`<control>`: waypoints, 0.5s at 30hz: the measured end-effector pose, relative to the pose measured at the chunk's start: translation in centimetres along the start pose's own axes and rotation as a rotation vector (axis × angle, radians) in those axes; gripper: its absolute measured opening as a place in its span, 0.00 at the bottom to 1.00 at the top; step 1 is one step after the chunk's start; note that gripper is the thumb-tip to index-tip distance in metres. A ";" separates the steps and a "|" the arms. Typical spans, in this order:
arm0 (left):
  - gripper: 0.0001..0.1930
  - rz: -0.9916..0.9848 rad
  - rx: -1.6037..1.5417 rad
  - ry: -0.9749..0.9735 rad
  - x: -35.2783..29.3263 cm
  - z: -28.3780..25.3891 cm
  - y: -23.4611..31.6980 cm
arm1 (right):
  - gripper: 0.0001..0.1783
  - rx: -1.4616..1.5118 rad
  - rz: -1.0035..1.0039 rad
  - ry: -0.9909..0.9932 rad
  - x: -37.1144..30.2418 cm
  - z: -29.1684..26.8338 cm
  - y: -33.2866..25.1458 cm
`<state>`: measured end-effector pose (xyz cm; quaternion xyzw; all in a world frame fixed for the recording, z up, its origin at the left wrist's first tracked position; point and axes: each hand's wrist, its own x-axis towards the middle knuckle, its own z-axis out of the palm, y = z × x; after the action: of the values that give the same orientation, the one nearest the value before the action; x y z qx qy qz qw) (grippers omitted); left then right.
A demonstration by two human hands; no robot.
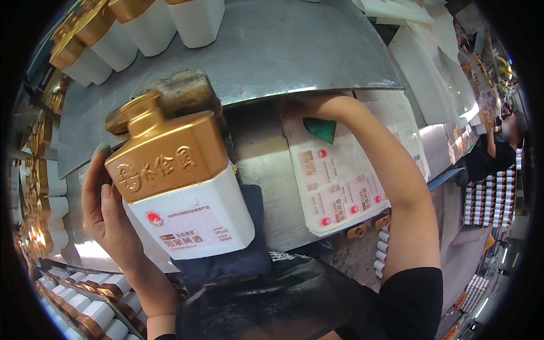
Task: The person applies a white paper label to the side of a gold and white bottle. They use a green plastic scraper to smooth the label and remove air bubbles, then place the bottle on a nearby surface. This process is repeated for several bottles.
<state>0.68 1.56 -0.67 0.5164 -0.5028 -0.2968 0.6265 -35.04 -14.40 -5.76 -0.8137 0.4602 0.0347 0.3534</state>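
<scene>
Fingers of our left hand [116,224] curve, loosely open, along the gold-and-white bottle [190,195] near a wooden block [184,93]; our right hand [298,106] is shadowed, its grip we cannot tell.

Bottle [190,170] before me, my left fingers [90,187] at its left side. Block [190,93] just behind. Sheets [334,184] to the right. Other bottles [147,31] at far left on desk [306,45].

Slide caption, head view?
Left hand at gold-topped white bottle; shadowed right hand near green piece on printed sheets.
</scene>
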 end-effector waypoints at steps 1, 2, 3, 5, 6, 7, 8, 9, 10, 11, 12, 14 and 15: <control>0.20 0.010 -0.018 -0.003 0.1 -0.1 -0.1 | 0.19 0.013 -0.002 0.051 0.1 0.4 0.4; 0.19 0.031 -0.014 -0.019 0.1 -0.2 -0.2 | 0.19 0.022 -0.001 0.104 0.2 0.9 0.9; 0.19 0.038 -0.019 -0.030 0.1 -0.2 -0.3 | 0.18 0.031 -0.001 0.157 0.1 1.1 1.1; 0.19 0.047 -0.023 -0.046 -0.2 -0.5 -0.3 | 0.17 0.092 0.044 0.185 -0.3 1.4 0.7; 0.18 0.032 -0.060 -0.059 -0.2 -0.7 -0.4 | 0.16 0.122 0.067 0.199 -0.5 1.4 0.4; 0.18 0.050 -0.066 -0.075 -0.2 -0.9 -0.5 | 0.16 0.102 0.067 0.180 -0.6 1.3 0.4; 0.18 0.067 -0.073 -0.090 -0.3 -1.0 -0.6 | 0.16 0.081 0.067 0.160 -0.6 1.0 0.6; 0.17 0.086 -0.079 -0.105 -0.4 -1.1 -0.6 | 0.15 0.060 0.067 0.140 -0.7 0.8 0.4; 0.17 0.084 -0.061 -0.121 -0.6 -1.3 -0.2 | 0.15 0.010 0.095 0.106 -0.6 0.6 -0.3; 0.17 0.085 -0.056 -0.121 -0.7 -1.6 -0.2 | 0.15 -0.040 0.123 0.073 -0.4 0.3 -1.3; 0.17 0.087 -0.050 -0.120 -1.0 -1.9 -0.2 | 0.15 -0.091 0.151 0.040 -0.3 0.0 -2.0; 0.16 0.087 -0.048 -0.115 -1.3 -2.2 0.0 | 0.15 -0.034 0.119 0.006 -0.3 -0.3 -2.0; 0.16 0.094 -0.039 -0.109 -1.5 -2.2 0.2 | 0.15 -0.006 0.102 -0.010 -0.2 -0.3 -1.8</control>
<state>2.22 3.66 -0.90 0.4629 -0.5539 -0.3042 0.6216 -33.86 -13.91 -4.49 -0.7899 0.4993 0.0583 0.3512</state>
